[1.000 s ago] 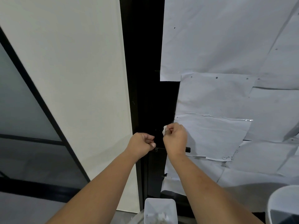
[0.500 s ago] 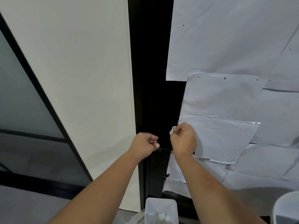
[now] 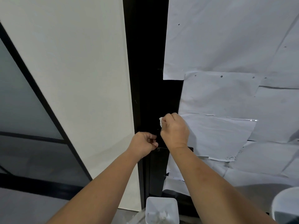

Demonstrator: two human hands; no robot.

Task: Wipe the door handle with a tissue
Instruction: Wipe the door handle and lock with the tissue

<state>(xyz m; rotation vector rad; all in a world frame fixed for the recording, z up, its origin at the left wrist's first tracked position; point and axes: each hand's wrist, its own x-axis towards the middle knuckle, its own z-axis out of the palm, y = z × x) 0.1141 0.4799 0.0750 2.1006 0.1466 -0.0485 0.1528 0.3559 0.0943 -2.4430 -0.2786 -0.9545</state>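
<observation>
The black door [image 3: 150, 78] stands straight ahead, its right part covered with taped white paper sheets [image 3: 226, 46]. My right hand [image 3: 175, 130] is closed on a small white tissue [image 3: 161, 122], pressed against the dark lock area just above the handle. The black door handle [image 3: 191, 149] is mostly hidden behind my right wrist; only its right tip shows. My left hand [image 3: 144, 143] is curled into a fist at the door's left edge, level with the handle. Whether it grips anything is hidden in the dark.
A white bin [image 3: 161, 202] with crumpled tissues stands on the floor below the handle. A round white object [image 3: 286, 206] sits at the bottom right. On the left are a white wall panel [image 3: 72, 78] and a black-framed glass partition [image 3: 21, 102].
My right hand with the tissue has moved slightly up from the handle bar onto the plate above it. My left hand has stayed at the door edge.
</observation>
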